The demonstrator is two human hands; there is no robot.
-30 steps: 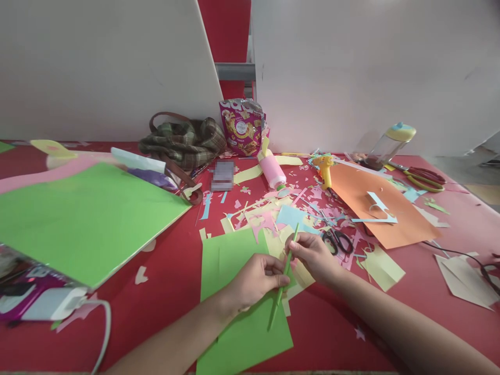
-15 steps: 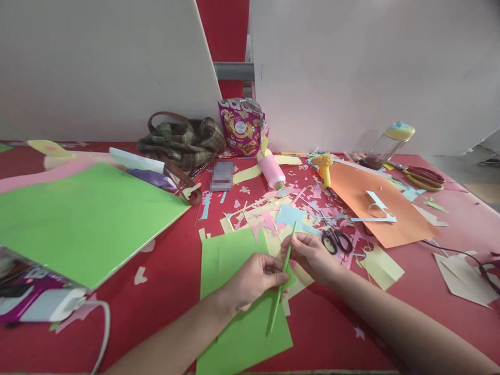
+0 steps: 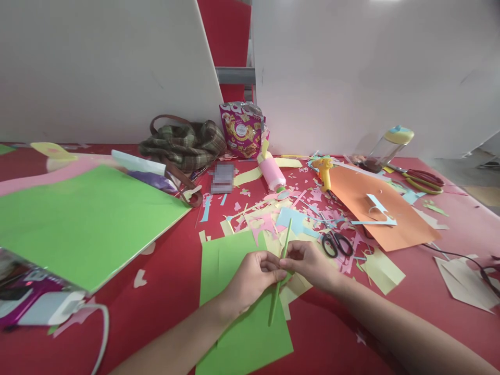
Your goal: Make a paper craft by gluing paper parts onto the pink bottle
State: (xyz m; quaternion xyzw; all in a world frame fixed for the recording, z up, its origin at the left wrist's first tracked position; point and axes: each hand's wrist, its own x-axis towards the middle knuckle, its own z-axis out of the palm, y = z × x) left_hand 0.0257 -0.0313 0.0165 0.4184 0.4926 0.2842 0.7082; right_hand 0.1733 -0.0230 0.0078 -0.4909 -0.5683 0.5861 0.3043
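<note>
A thin green paper stick [image 3: 275, 298] stands out between my two hands, tilted with its upper end pointing away from me. My left hand [image 3: 252, 278] pinches it around the middle between thumb and fingers. Just above, my right hand [image 3: 310, 264] grips the same stick with thumb and fingertips, almost touching the left. Beneath them a green paper sheet [image 3: 250, 346] lies on the red table. A bit of green paper shows below the fingers; I cannot tell whether it joins the stick.
Black-handled scissors [image 3: 336, 245] lie right of my hands among paper scraps [image 3: 269, 226]. Beyond are a pink bottle [image 3: 272, 174], a yellow glue gun [image 3: 324, 172], orange paper [image 3: 375, 208] and a snack bag [image 3: 242, 130]. Large green paper [image 3: 89, 224] covers the left.
My right hand has slid down the stick, toward me and closer to my left hand. The left hand keeps its hold with little movement.
</note>
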